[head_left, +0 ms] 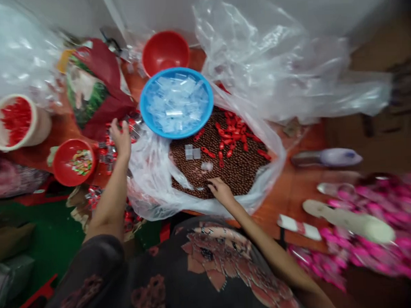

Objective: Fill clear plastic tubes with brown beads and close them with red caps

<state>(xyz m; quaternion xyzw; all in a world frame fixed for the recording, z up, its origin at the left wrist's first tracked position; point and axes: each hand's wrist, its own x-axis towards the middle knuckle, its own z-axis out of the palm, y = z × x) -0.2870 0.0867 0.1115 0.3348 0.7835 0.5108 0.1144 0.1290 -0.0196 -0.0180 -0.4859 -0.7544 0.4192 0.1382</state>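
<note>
My left hand (121,138) is at the left over a pile of small clear boxes with red parts (106,153). Its thumb and fingers are apart, with nothing visible between them. My right hand (222,191) reaches to the near edge of a mass of small brown beads (192,172) in an open clear plastic bag (156,201). Its fingers are bunched at the beads; what they hold, if anything, is too small to make out. Little clear boxes (192,152) and red plastic pieces (232,132) lie on the beads.
A blue basin (142,107) of clear boxes stands at the bag's far side, before a red bowl (165,49). Leftward are a red bowl (61,165) of colourful bits and a white bucket (42,127) of red pieces. Pink items (362,229) and a brush-like tool (338,157) lie right.
</note>
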